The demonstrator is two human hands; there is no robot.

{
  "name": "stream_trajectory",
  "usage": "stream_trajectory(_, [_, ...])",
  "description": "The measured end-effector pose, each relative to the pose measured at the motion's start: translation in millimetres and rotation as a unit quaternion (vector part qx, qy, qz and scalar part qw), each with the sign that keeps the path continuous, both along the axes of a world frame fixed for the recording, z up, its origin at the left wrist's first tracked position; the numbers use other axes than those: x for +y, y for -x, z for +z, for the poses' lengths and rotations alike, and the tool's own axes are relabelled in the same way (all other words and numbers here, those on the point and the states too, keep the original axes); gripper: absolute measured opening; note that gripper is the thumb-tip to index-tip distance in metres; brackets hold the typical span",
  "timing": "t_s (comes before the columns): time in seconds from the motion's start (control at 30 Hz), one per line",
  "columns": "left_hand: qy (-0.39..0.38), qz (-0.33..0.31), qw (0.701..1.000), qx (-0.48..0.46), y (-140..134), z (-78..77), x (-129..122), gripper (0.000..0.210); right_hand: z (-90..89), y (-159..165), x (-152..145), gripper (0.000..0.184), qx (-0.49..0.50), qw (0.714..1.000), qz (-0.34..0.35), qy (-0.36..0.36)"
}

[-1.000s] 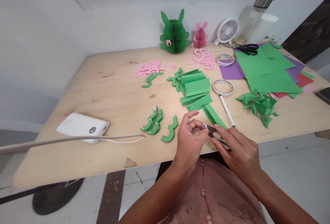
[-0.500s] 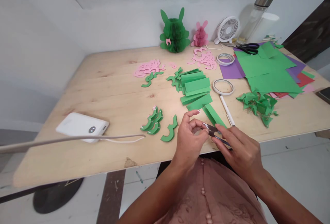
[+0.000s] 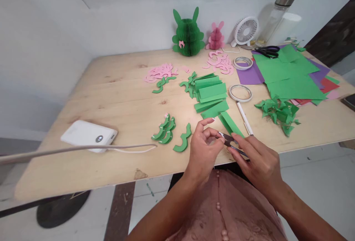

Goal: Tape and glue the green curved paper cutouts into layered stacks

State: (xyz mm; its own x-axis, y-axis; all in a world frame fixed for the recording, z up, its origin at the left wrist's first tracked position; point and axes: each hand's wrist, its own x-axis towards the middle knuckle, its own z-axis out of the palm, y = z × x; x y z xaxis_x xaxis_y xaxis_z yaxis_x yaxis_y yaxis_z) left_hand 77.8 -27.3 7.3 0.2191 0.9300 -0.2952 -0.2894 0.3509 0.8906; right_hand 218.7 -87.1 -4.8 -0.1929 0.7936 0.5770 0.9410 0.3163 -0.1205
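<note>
Close to the table's front edge, my right hand [image 3: 259,156] grips a slim dark two-armed tool [image 3: 227,138] that looks like tweezers. A tiny white piece [image 3: 221,134] shows at the tool's far end. There my left hand [image 3: 205,145] pinches thumb and fingers together; whatever lies between them is too small to make out. Just beyond the hands lies a folded green paper strip [image 3: 230,123], beside a white pen [image 3: 244,118]. To the left of my left hand is a wavy green paper cutout [image 3: 183,138], with more green cutouts [image 3: 164,130] bearing white marks.
Folded green strips [image 3: 212,91], tape rolls [image 3: 240,93] and pink cutouts [image 3: 161,73] lie farther back. Rabbit-shaped paper figures [image 3: 188,37], a fan [image 3: 246,31] and a bottle [image 3: 277,21] stand by the wall. Scissors [image 3: 267,51] rest on coloured sheets [image 3: 288,76]. A power bank [image 3: 87,135] trails a cable leftward.
</note>
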Motion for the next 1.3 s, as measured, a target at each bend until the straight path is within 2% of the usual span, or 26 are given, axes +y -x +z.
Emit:
stream_trajectory(0.57, [0.02,-0.055,0.998,0.003,8,5.3,5,0.053,0.5,-4,-4,0.031,0.006,1.0,0.018,0.001])
stream_trajectory(0.87, [0.021,-0.056,0.998,0.011,9,4.5,5,0.053,0.8,-4,-3,0.032,0.005,1.0,0.019,-0.001])
stream_trajectory(1.3, [-0.043,-0.061,0.996,0.048,12,-1.5,11,0.053,0.7,-3,-2,0.031,-0.007,1.0,0.013,0.003])
